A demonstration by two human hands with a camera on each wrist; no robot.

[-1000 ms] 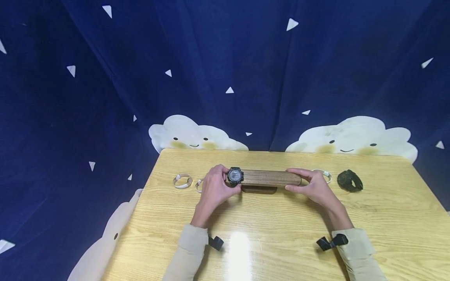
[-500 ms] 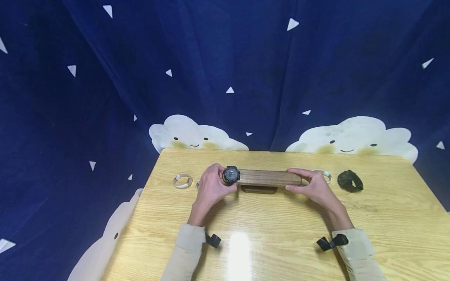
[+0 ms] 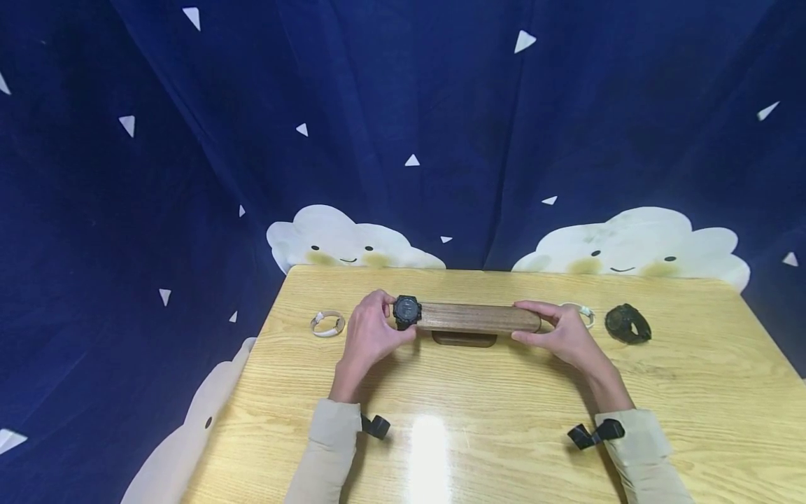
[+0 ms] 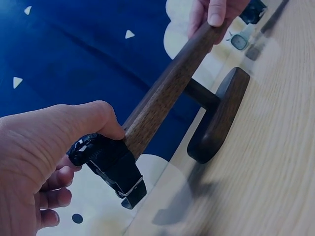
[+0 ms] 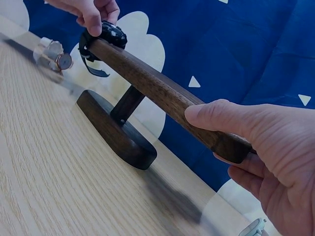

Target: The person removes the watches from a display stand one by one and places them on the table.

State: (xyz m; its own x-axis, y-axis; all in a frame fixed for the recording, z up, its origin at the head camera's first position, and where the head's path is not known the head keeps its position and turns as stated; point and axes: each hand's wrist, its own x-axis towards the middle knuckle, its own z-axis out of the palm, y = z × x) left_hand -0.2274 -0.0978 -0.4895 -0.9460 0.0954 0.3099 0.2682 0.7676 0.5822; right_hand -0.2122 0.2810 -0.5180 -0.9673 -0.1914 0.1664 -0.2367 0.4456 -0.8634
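A dark wooden watch stand, its long bar (image 3: pixel 472 318) raised on a post over a flat base (image 5: pixel 115 132), stands on the table. Round the bar's left end sits a black digital watch (image 3: pixel 406 311), its strap hanging below the bar in the left wrist view. My left hand (image 3: pixel 368 332) pinches this watch, thumb at its near side by the bar's tip (image 4: pixel 133 140). At the opposite end my right hand (image 3: pixel 560 332) grips the bar between thumb and fingers. The undersides of both grips are partly hidden in the head view.
A pale-banded watch (image 3: pixel 327 324) lies left of my left hand. Behind my right wrist is a white-strapped watch (image 3: pixel 585 315), with another black watch (image 3: pixel 627 323) farther right. A dark blue curtain (image 3: pixel 403 140) hangs behind the table's far edge.
My left hand has slid the black watch leftward along the bar to its left end, now covering a second pale watch beside it. My right hand stays in place on the bar.
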